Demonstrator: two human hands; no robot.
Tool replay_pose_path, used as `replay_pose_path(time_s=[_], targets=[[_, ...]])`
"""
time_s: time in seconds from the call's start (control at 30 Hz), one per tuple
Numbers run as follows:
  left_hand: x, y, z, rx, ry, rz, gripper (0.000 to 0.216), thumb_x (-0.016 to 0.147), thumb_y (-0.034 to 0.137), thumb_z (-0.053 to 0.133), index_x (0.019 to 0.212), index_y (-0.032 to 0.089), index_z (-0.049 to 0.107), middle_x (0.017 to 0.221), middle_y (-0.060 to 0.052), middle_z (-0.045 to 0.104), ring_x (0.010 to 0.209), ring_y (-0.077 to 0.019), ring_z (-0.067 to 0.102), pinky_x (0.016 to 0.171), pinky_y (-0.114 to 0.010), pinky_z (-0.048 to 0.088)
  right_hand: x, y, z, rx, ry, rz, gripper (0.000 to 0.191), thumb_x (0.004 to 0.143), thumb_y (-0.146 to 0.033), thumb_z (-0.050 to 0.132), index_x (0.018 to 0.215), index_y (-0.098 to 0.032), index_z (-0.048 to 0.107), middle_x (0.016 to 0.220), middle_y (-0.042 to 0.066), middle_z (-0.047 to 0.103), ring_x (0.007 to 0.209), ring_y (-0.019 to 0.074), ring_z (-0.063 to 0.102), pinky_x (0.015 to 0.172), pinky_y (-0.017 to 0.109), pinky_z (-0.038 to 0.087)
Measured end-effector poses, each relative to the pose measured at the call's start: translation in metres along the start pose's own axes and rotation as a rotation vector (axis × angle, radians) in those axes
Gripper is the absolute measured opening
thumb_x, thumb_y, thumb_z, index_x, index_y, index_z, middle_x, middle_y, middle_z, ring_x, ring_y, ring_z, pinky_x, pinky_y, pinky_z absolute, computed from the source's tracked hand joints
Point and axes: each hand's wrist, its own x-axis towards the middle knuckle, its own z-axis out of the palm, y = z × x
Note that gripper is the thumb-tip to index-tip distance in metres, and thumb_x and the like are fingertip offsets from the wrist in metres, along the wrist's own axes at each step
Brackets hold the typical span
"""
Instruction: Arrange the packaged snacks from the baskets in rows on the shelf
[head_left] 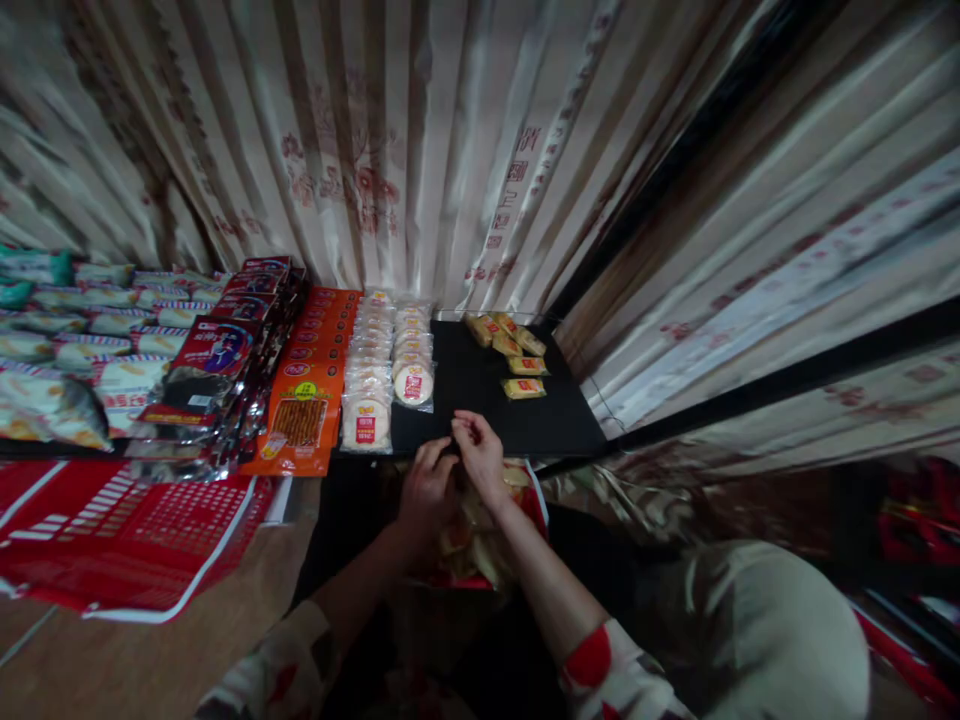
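My left hand [426, 490] and my right hand [478, 455] meet just below the front edge of a black shelf [480, 400]. Both have their fingers curled together over a red basket [536, 505] filled with yellow snack packets [472, 545]. What they pinch is too small and dark to make out. On the shelf above lie two rows of round white cakes in clear wrappers [390, 360] and a few small yellow packets [514, 355].
Orange packets [311, 385], dark red-and-black packets [225, 350] and pale bags [82, 340] fill the shelf to the left. A flattened red basket [127, 530] lies at lower left. Striped curtains hang behind and to the right.
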Motion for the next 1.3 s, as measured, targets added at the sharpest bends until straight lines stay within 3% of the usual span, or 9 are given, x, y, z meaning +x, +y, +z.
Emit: replay_pose_path(time_s=[0.2, 0.37, 0.5, 0.67, 0.8, 0.93, 1.03, 1.13, 1.3], targets=[[-0.033, 0.01, 0.009, -0.094, -0.201, -0.073, 0.032, 0.08, 0.008, 0.038, 0.099, 0.015, 0.062, 0.125, -0.011, 0.054, 0.117, -0.0195, 0.051, 0.101, -0.035, 0.042, -0.04, 0.029, -0.069, -0.674, 0.081, 0.171, 0.035, 0.085, -0.045, 0.039, 0.093, -0.021, 0.063, 0.084, 0.004, 0.067, 0.077, 0.0186, 0.062, 0.073, 0.029, 0.046], [-0.041, 0.014, 0.011, -0.115, -0.313, -0.182, 0.035, 0.079, 0.009, 0.036, 0.1, 0.013, 0.063, 0.126, -0.013, 0.054, 0.114, -0.0219, 0.053, 0.099, -0.035, 0.042, -0.041, 0.058, -0.102, -1.098, -0.014, 0.246, 0.041, 0.083, -0.037, 0.047, 0.115, -0.015, 0.058, 0.113, 0.014, 0.062, 0.108, 0.0264, 0.055, 0.091, 0.035, 0.039], [-0.044, 0.017, 0.013, -0.1, -0.348, -0.224, 0.034, 0.078, 0.012, 0.039, 0.1, 0.011, 0.064, 0.127, -0.016, 0.054, 0.115, -0.0239, 0.053, 0.1, -0.035, 0.041, -0.026, 0.075, -0.098, -1.117, -0.034, 0.119, 0.043, 0.083, -0.031, 0.045, 0.121, -0.012, 0.055, 0.125, 0.013, 0.057, 0.119, 0.0254, 0.049, 0.1, 0.036, 0.033], [-0.052, 0.012, 0.018, -0.137, -0.345, -0.244, 0.032, 0.078, 0.016, 0.042, 0.1, 0.013, 0.066, 0.125, -0.014, 0.056, 0.108, -0.0239, 0.057, 0.099, -0.037, 0.043, -0.013, 0.082, -0.086, -1.199, -0.035, 0.131, 0.034, 0.084, -0.029, 0.044, 0.11, -0.02, 0.063, 0.118, 0.009, 0.062, 0.114, 0.0285, 0.052, 0.092, 0.039, 0.04], [-0.052, 0.006, 0.02, -0.153, -0.323, -0.273, 0.032, 0.081, 0.017, 0.038, 0.095, 0.015, 0.067, 0.123, -0.012, 0.058, 0.108, -0.0217, 0.058, 0.097, -0.034, 0.044, -0.02, 0.078, -0.087, -1.179, -0.12, 0.074, 0.035, 0.087, -0.03, 0.038, 0.107, -0.024, 0.067, 0.113, 0.008, 0.066, 0.107, 0.0294, 0.057, 0.084, 0.039, 0.046], [-0.051, 0.006, 0.019, -0.165, -0.329, -0.287, 0.03, 0.08, 0.017, 0.041, 0.095, 0.014, 0.066, 0.123, -0.015, 0.058, 0.111, -0.0238, 0.056, 0.098, -0.036, 0.043, -0.04, 0.065, -0.09, -1.15, -0.202, -0.113, 0.036, 0.087, -0.027, 0.04, 0.111, -0.023, 0.066, 0.123, 0.004, 0.062, 0.116, 0.0265, 0.052, 0.095, 0.039, 0.042], [-0.05, 0.007, 0.019, -0.192, -0.322, -0.278, 0.031, 0.081, 0.017, 0.038, 0.095, 0.012, 0.066, 0.123, -0.017, 0.057, 0.111, -0.0241, 0.056, 0.099, -0.036, 0.042, -0.054, 0.049, -0.092, -1.056, -0.253, -0.2, 0.035, 0.086, -0.028, 0.041, 0.108, -0.023, 0.068, 0.12, 0.005, 0.064, 0.12, 0.0249, 0.05, 0.1, 0.039, 0.039], [-0.05, 0.008, 0.02, -0.199, -0.285, -0.313, 0.039, 0.084, 0.017, 0.034, 0.113, 0.008, 0.059, 0.128, -0.018, 0.053, 0.118, -0.0241, 0.051, 0.104, -0.036, 0.038, -0.065, 0.031, -0.095, -0.891, -0.269, -0.22, 0.035, 0.086, -0.033, 0.041, 0.104, -0.025, 0.07, 0.113, 0.004, 0.067, 0.113, 0.0239, 0.056, 0.099, 0.039, 0.041], [-0.044, 0.012, 0.014, -0.246, -0.179, -0.424, 0.052, 0.081, 0.02, 0.04, 0.131, 0.007, 0.042, 0.136, -0.017, 0.047, 0.127, -0.0226, 0.043, 0.108, -0.035, 0.032, -0.068, 0.006, -0.092, -0.554, -0.242, -0.082, 0.037, 0.085, -0.043, 0.042, 0.1, -0.025, 0.071, 0.106, 0.005, 0.07, 0.101, 0.0245, 0.063, 0.091, 0.038, 0.048]])
